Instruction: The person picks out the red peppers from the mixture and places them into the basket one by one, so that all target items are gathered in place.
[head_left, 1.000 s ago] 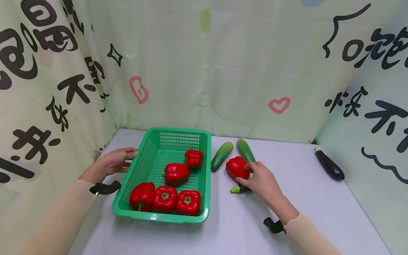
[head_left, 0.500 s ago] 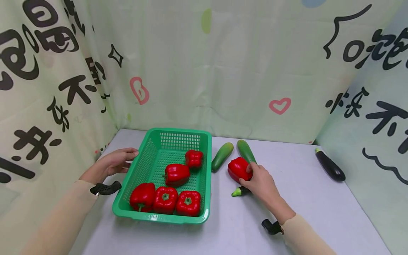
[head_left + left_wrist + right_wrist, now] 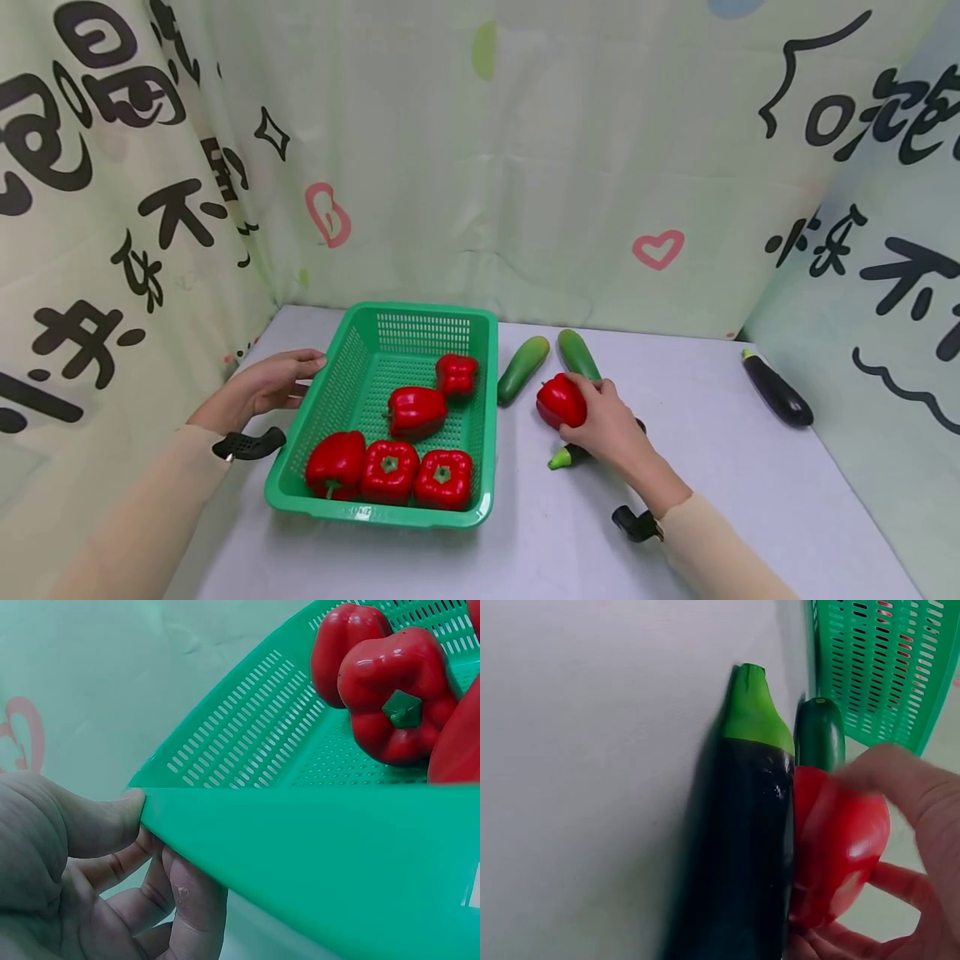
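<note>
My left hand [image 3: 270, 383] grips the left rim of the green plastic basket [image 3: 375, 513], thumb above the edge and fingers curled beneath it in the left wrist view. Several red bell peppers [image 3: 416, 411] sit in the basket. To the right of the basket, my right hand [image 3: 611, 425] holds another red bell pepper [image 3: 557, 402] between thumb and fingers. An eggplant [image 3: 742, 855] with a green cap lies right beside that pepper, partly hidden under the hand in the head view. Behind the held pepper is a zucchini [image 3: 576, 352], its near end covered.
A second zucchini [image 3: 522, 370] lies close along the basket's right side. Far to the right, another eggplant [image 3: 776, 390] rests near the edge of the white table [image 3: 735, 483]. Printed curtains [image 3: 555, 167] enclose the table at the back and both sides.
My right hand has closed further round the pepper and tipped it slightly. The nearby eggplant has shifted a little toward me. My left hand and the basket have stayed in place.
</note>
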A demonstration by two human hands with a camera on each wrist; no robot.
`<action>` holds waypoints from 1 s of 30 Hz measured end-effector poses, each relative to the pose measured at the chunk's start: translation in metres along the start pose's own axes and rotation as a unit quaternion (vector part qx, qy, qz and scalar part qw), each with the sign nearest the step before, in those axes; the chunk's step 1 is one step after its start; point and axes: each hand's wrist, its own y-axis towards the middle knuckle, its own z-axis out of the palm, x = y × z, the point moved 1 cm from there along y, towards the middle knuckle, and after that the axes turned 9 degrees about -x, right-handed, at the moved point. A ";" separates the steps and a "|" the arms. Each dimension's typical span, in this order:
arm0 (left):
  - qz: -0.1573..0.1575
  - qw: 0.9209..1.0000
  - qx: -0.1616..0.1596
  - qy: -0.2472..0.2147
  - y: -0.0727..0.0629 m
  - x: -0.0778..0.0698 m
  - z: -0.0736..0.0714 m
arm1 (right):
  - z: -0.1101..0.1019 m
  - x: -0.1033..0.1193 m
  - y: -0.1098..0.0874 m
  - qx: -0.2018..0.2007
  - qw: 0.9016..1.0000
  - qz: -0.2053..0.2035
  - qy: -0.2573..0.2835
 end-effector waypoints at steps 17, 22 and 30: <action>0.000 1.000 -0.005 -0.001 0.000 0.001 0.001 | -0.003 0.030 0.020 -0.011 1.000 -0.024 -0.001; -0.002 1.000 -0.006 -0.002 -0.001 0.000 0.001 | -0.017 0.044 0.021 -0.044 0.996 -0.073 0.004; -0.003 1.000 -0.005 -0.005 -0.001 0.000 0.000 | -0.037 0.078 0.020 -0.067 0.991 -0.117 0.017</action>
